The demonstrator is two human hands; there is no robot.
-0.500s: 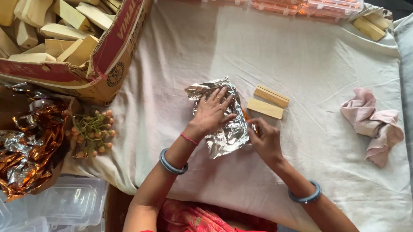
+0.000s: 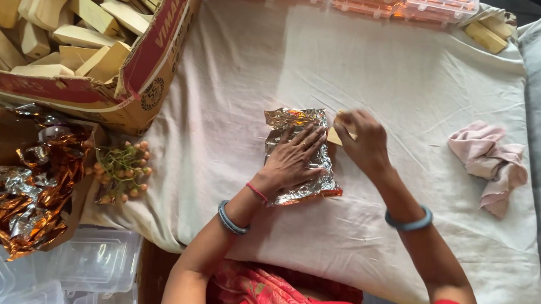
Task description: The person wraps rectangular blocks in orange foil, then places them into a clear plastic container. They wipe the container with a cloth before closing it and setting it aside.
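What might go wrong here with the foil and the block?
The foil is thin and already crinkled; pressed flat under the left hand, it may tear when folded. The right hand grips the block only at its fingertips, so it may slip onto the cloth.

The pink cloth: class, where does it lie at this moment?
In the head view, the crumpled pink cloth lies on the white sheet at the right side, apart from the right hand and near the sheet's right edge.
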